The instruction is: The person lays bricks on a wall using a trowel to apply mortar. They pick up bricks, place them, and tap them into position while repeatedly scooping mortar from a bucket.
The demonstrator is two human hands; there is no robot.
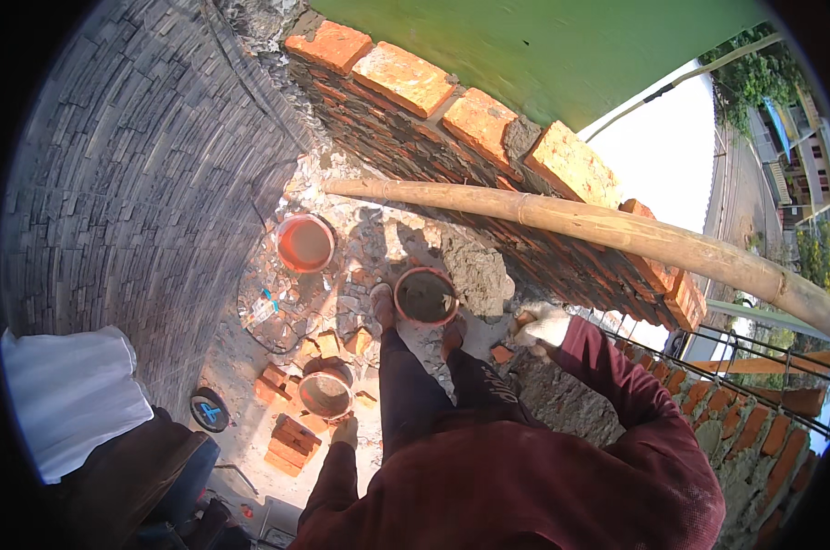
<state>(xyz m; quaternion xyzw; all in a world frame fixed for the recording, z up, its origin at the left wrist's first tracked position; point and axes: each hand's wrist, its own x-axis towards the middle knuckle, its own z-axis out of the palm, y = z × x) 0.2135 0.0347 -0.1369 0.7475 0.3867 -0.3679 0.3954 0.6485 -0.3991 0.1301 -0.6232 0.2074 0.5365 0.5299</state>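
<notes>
Left hand point(345, 430), at the end of a maroon sleeve, beside a small round orange bucket with grey contents point(324, 418). The bucket lies just ahead and slightly to the left of this hand, its open mouth upward; being round, it has no long axis. The left hand is clearly the nearer of the two, the right being well apart from it, across both legs. Whether the left fingers are spread or closed on the rim cannot be told.

Left of and slightly behind the same hand, a stack of rectangular orange-red bricks point(292, 446), long axes slanting from ahead-left to back-right.

Right hand point(547, 328), in a pale glove, fingers apparently curled; a small brownish patch shows at their edge, but whether it is something pinched cannot be told. To its left and ahead, a rough heap of grey mortar point(477, 277); beyond that, between the feet, a round dark-rimmed bucket of grey mortar point(426, 269). Ahead of the right hand, a long tan bamboo pole point(525, 211) crosses before an orange-red brick wall point(575, 167).
</notes>
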